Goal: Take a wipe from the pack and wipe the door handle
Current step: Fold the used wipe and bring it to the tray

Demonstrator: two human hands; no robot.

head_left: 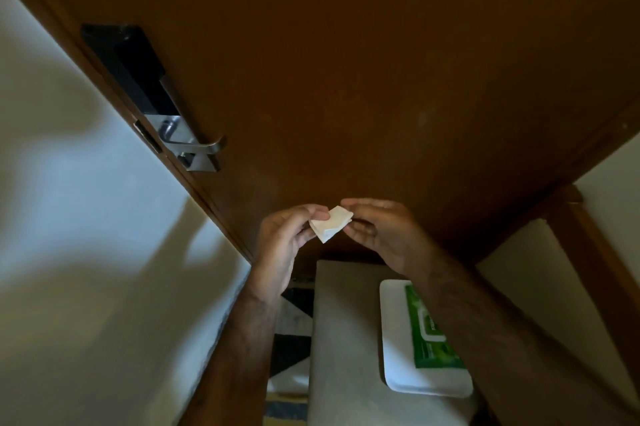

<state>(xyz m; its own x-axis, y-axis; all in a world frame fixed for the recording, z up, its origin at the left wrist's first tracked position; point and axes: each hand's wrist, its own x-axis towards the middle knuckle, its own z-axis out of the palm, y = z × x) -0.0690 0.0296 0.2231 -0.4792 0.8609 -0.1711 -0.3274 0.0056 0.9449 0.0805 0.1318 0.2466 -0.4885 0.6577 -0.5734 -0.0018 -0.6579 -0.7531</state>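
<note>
2 bare hands meet in front of a brown wooden door (381, 62), and between them sits 1 small folded white wipe (329, 223). The left hand (287, 245) pinches the wipe's left edge, thumb on the near face and fingers curled behind it, so that grip is closed on the wipe. The right hand (384, 235) holds the opposite edge, its fingertips closed lightly on the fold, with the thumb underneath. The wipe is still folded into a compact square, tilted with 1 corner pointing down, and held in the air well clear of everything else.

Below the hands stands 1 pale counter (343, 339). On it lies 1 white rectangular tray (394, 339), and on the tray rests 1 green wipe pack (427, 335), lying flat with its white-rimmed lid flap facing up. The right forearm crosses over part of the pack and hides its right side.

Up and to the left, on the door near its edge, is 1 silver lever door handle (204, 147), mounted on a metal plate below 1 long black lock panel (130, 69). The handle is well apart from both hands. A white wall (69, 217) runs along the left of the door.
</note>
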